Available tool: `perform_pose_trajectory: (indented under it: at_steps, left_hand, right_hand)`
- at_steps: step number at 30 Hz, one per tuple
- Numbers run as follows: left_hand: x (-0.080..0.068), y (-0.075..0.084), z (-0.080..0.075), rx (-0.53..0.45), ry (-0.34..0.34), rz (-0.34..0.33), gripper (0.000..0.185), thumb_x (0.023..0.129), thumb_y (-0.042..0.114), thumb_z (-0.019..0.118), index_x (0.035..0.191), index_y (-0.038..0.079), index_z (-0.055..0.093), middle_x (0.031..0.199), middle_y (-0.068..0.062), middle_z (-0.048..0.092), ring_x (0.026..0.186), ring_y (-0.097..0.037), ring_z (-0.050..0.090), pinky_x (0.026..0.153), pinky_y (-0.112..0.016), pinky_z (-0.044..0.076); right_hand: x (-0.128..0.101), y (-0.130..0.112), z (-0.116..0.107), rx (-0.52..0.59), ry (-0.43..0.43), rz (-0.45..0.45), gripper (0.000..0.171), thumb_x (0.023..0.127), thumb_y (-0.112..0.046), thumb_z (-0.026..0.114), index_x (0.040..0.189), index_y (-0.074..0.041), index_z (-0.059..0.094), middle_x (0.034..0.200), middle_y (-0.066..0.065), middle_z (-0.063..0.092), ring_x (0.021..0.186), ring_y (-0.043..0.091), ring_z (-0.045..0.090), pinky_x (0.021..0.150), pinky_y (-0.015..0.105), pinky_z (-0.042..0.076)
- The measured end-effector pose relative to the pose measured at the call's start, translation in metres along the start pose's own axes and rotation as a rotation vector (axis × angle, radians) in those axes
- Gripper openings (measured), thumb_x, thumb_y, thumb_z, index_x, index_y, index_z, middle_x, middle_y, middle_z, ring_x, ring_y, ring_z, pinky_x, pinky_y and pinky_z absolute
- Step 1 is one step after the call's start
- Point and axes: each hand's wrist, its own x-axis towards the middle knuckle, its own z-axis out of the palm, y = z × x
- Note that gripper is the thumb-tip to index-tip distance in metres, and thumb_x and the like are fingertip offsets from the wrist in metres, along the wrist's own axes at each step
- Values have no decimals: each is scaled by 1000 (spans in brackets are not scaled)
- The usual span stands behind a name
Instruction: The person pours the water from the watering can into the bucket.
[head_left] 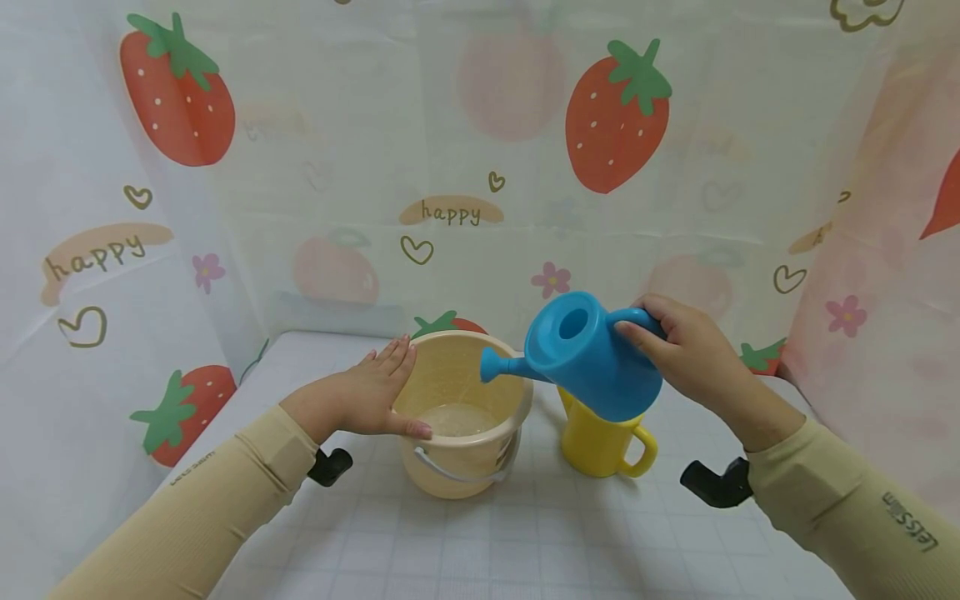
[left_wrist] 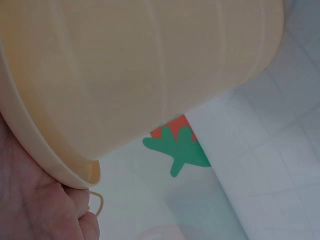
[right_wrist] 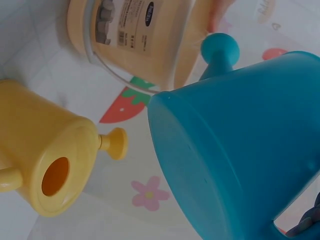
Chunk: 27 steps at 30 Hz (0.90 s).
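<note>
My right hand (head_left: 697, 358) grips the tilted blue watering can (head_left: 600, 362) by its handle (head_left: 637, 317).
My left hand (head_left: 356, 398) rests at the rim of the cream bucket (head_left: 459, 458), fingers straight and thumb spread toward its near edge; the blue can's sprinkler head (head_left: 490, 365) is above the bucket's opening. A yellow watering can (head_left: 592, 442) stands on the surface (head_left: 420, 550) just right of the bucket.

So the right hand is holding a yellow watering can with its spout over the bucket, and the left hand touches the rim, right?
Not quite: the watering can in the right hand is blue, as the head view shows. Its spout is over the bucket, and the left hand touches the rim.
</note>
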Motion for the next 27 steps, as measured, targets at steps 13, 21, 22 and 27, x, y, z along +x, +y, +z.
perform_pose_trajectory:
  at_steps: [13,21,22,27]
  left_hand:
    - [-2,2,-2,-3,-5,-8,121,70,80,43,143,-7,3,149,-24,-6,138,-36,-2,109,-52,10]
    - [-2,2,-1,4,-9,-11,120,70,80,43,144,-7,3,150,-23,-6,138,-35,-2,109,-52,10]
    - [-2,2,-2,2,-9,-9,120,70,80,43,143,-7,3,150,-23,-6,138,-36,-2,109,-52,10]
    - [-2,2,-2,5,-7,-5,120,70,80,43,143,-7,4,150,-23,-5,138,-36,-1,109,-52,10]
  right_hand:
    - [0,0,-2,-1,2,-8,28,94,-33,50,101,-6,55,90,11,60,88,30,57,80,55,47]
    - [0,-2,-3,-5,2,-8,28,94,-32,50,99,-6,55,89,11,60,87,30,57,79,55,47]
    - [0,-2,-3,-5,2,-8,28,94,-32,50,99,-6,55,90,11,60,87,30,57,79,55,47]
    - [0,-2,-3,-6,2,-9,28,94,-32,51,100,-6,55,90,11,60,87,30,58,80,55,47]
